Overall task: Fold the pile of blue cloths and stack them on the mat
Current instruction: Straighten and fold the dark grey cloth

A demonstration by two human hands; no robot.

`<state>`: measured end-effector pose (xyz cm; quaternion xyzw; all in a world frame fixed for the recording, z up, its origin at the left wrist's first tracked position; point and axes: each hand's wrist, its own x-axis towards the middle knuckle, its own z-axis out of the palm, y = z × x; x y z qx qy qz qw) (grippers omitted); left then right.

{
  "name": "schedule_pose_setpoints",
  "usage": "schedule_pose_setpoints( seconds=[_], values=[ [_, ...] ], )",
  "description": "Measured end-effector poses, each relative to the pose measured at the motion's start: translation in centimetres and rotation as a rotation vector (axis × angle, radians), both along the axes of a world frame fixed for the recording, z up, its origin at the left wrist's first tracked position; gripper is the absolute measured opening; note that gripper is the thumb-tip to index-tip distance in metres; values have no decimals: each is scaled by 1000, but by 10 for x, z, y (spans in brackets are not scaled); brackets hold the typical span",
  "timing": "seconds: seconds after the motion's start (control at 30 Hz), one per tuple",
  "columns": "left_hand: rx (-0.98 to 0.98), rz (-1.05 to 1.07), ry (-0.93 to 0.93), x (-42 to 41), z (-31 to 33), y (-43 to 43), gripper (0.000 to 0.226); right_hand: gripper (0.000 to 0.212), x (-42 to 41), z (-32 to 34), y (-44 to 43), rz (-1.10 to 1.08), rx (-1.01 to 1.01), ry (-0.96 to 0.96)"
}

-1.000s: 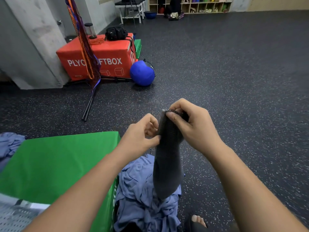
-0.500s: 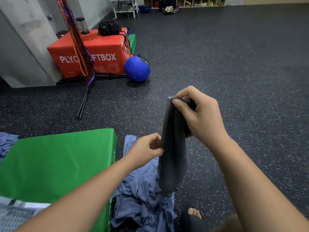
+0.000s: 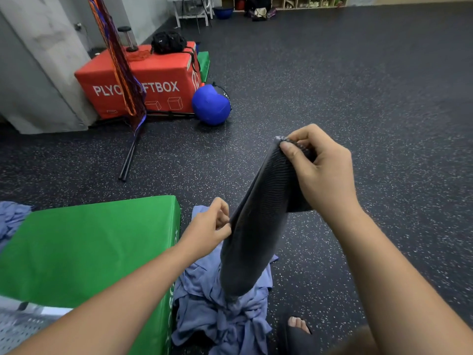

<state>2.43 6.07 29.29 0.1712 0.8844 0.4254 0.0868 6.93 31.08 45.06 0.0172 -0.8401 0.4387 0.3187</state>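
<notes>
1. hands both pinch one dark ribbed cloth point(image 3: 256, 239): the right hand point(image 3: 323, 175) at its top corner, the left hand point(image 3: 208, 228) on its left edge lower down
2. the cloth hangs slanted, its lower end touching the pile of blue cloths point(image 3: 230, 319) on the floor point(image 3: 358, 98)
3. that pile lies just beside the green mat point(image 3: 84, 252)
4. a red box point(image 3: 158, 70) and blue ball point(image 3: 211, 105) sit well beyond
</notes>
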Motion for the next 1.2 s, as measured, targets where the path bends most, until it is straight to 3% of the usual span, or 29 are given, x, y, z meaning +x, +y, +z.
schedule_pose_setpoints(
  seconds=[0.3, 0.57, 0.73, 0.87, 1.03, 1.2],
  values=[
    [220, -147, 109, 22, 21, 47, 40, 8, -3, 0, -12, 32, 29, 16],
    [251, -27, 341, 19, 30, 56, 50, 7, -2, 1, -15, 83, 40, 6],
    [259, 26, 137, 17, 16, 53, 45, 8, -2, 3, -18, 97, 47, 18],
    [301, 36, 182, 9, 26, 52, 29, 7, -2, 2, -17, 107, 79, 7],
    [161, 84, 212, -2, 26, 39, 14, 5, -3, -1, -12, 78, 122, 12],
    [56, 15, 70, -19, 16, 15, 11, 5, -3, 0, -2, 26, 108, 13]
  ],
)
